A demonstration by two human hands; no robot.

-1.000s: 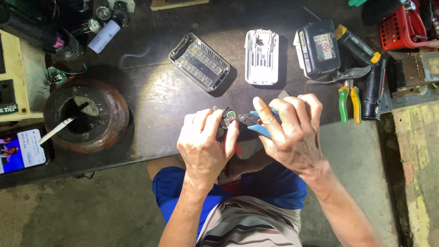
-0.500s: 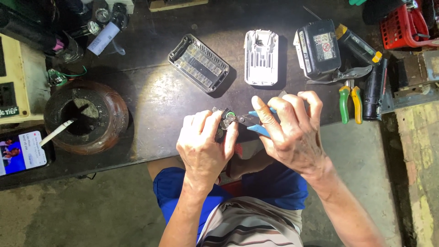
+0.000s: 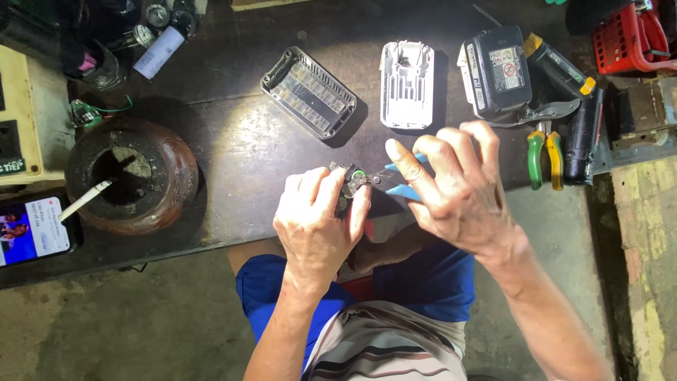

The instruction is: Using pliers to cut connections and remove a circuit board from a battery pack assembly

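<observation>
At the centre of the frame the left hand (image 3: 319, 219) is clenched around a small dark component (image 3: 350, 182) with a green spot, held just above the near edge of the counter (image 3: 233, 152); the right hand (image 3: 451, 185) grips blue-handled pliers (image 3: 400, 185), their tip touching the component; above lie a clear ribbed casing (image 3: 308, 92), a white shell (image 3: 407, 85) and a black battery pack (image 3: 499, 69); green-and-yellow pliers (image 3: 544, 156) rest at right; a round brown pot (image 3: 130, 174) sits at left.
</observation>
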